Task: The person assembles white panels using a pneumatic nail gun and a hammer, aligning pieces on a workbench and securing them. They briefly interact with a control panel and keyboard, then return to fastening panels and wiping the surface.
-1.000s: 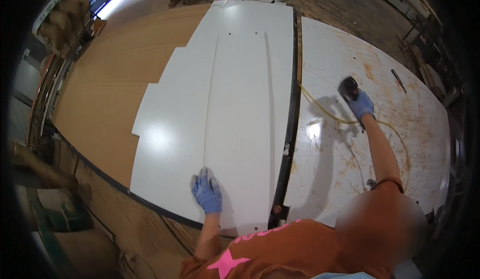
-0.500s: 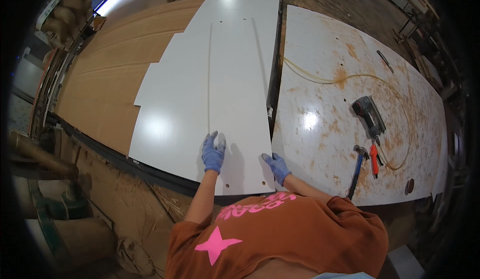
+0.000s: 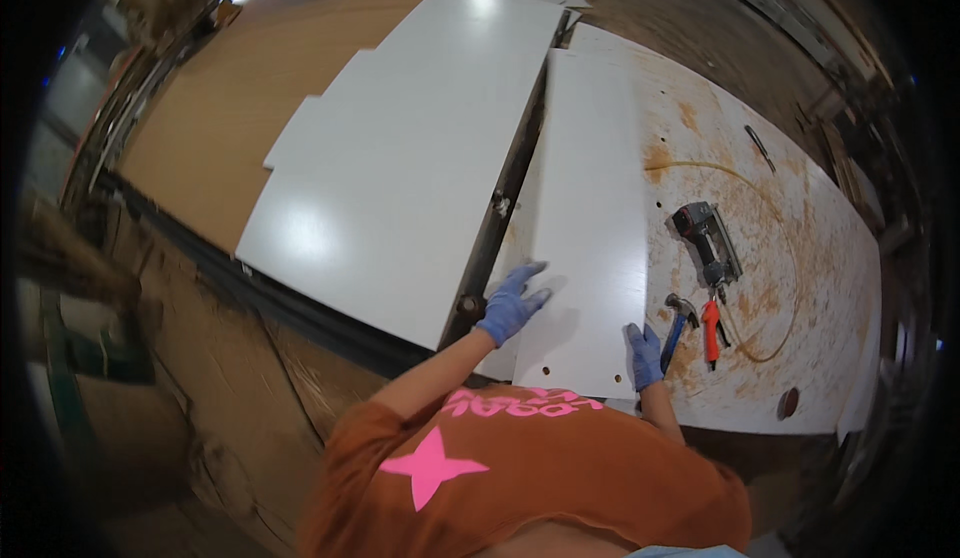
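Brown sheet (image 3: 240,108), upper left of the frame, partly covered. Wide white panel (image 3: 390,158), step-edged along its left side, lying over the brown sheet, left of centre. Dark rail (image 3: 476,276), running aslant beside the wide panel's right edge. Left hand (image 3: 510,303), blue-gloved, lower centre, at the narrow panel's left edge; fingers extended and spread, grasping nothing; contact cannot be told. Narrow white panel (image 3: 590,188), centre of the frame, lengthwise, two small holes near its lower end. Right hand (image 3: 646,354), blue-gloved, at that panel's lower right edge; whether the fingers grip it cannot be told. Claw hammer (image 3: 674,340), blue-handled, just beside the right hand. Nail gun (image 3: 710,246), black and grey, right of centre. Red-handled air gun (image 3: 711,336), below the nail gun. Slim dark tool (image 3: 760,148), upper right. Brown disc (image 3: 788,403), lower right. Yellowish hose (image 3: 796,248), curving across the stained white tabletop (image 3: 835,308).
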